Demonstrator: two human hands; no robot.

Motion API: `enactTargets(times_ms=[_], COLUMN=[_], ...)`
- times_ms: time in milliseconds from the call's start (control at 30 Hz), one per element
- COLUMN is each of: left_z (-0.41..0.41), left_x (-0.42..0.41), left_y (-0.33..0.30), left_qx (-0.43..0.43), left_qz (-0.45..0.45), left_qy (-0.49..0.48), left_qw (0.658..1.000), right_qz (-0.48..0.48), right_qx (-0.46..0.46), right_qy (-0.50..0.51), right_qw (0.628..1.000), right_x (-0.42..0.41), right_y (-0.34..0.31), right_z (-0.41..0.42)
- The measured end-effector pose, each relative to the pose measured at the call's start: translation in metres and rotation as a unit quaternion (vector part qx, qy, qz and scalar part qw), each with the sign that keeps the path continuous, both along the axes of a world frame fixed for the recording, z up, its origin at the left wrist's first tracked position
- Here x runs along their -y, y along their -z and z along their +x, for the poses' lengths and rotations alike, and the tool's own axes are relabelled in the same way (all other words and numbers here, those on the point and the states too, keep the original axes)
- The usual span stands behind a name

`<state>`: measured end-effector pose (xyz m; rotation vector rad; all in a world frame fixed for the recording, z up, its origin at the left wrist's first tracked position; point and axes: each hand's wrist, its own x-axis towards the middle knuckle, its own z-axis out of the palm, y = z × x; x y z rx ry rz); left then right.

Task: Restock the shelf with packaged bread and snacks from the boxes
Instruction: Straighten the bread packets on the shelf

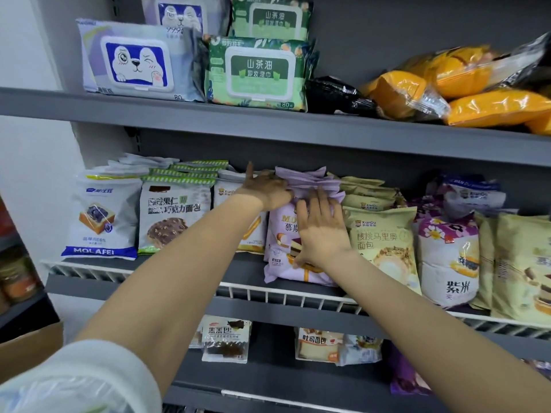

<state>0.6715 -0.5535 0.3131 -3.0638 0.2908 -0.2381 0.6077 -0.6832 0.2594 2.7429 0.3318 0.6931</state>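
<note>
A row of lilac mousse-cake bread packs (301, 274) stands upright on the middle shelf (167, 265), between a white bread pack on its left and the beige walnut bread packs (383, 234) on its right. My left hand (267, 187) reaches to the row's upper left and grips the crimped top edges of the packs. My right hand (320, 231) lies flat, fingers spread, against the face of the front lilac pack, which leans forward against the white wire rail (298, 295).
Blue Molafei toast (103, 219) and chocolate bread packs (173, 216) fill the shelf's left part, purple-rice packs (450, 254) the right. Wet-wipe packs (256, 74) and orange bags (465, 84) sit above. More bread packs lie below. A cardboard box (28, 347) is at lower left.
</note>
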Motion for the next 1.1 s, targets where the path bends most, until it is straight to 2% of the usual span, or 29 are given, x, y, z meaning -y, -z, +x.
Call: enactTargets(times_ms=[167,233,333,400,467,567,633,733,833,933,1100], left_z=[-0.002,-0.004,-0.023,-0.042,-0.06,-0.083,-0.095,-0.105,-0.105,-0.096,-0.083], left_x=[0.0,0.001,0.003,0.005,0.005,0.01,0.019,0.04,0.061,0.073,0.078], left_y=[0.001,0.006,0.018,0.026,0.03,0.036,0.038,0.036,0.035,0.042,0.051], left_qx=[-0.014,0.005,0.085,0.123,0.163,0.217,0.216,0.178,0.143,0.107,0.095], left_qz=[-0.037,-0.106,-0.238,-0.274,-0.252,-0.199,-0.174,-0.113,-0.041,0.049,0.067], left_qy=[-0.006,-0.005,0.028,0.066,0.09,0.129,0.175,0.202,0.15,0.09,0.056], left_qw=[0.999,0.994,0.967,0.952,0.95,0.947,0.945,0.956,0.977,0.989,0.992], right_qz=[0.035,0.049,0.049,0.05,0.072,0.123,0.141,0.115,0.048,0.02,0.034], right_qx=[0.054,0.056,0.005,-0.036,-0.068,-0.05,-0.048,-0.086,-0.152,-0.172,-0.1], right_qy=[-0.056,-0.054,-0.033,-0.038,-0.035,-0.041,-0.03,0.012,0.045,0.035,0.006], right_qw=[0.996,0.996,0.998,0.997,0.994,0.99,0.988,0.99,0.986,0.984,0.994], right_x=[0.003,0.003,0.002,0.004,0.009,0.026,0.047,0.081,0.103,0.111,0.108], right_y=[0.008,0.01,0.004,0.0,-0.005,-0.011,-0.016,-0.026,-0.027,-0.014,0.001], right_z=[0.009,0.007,-0.003,-0.01,-0.017,-0.034,-0.045,-0.055,-0.057,-0.047,-0.034])
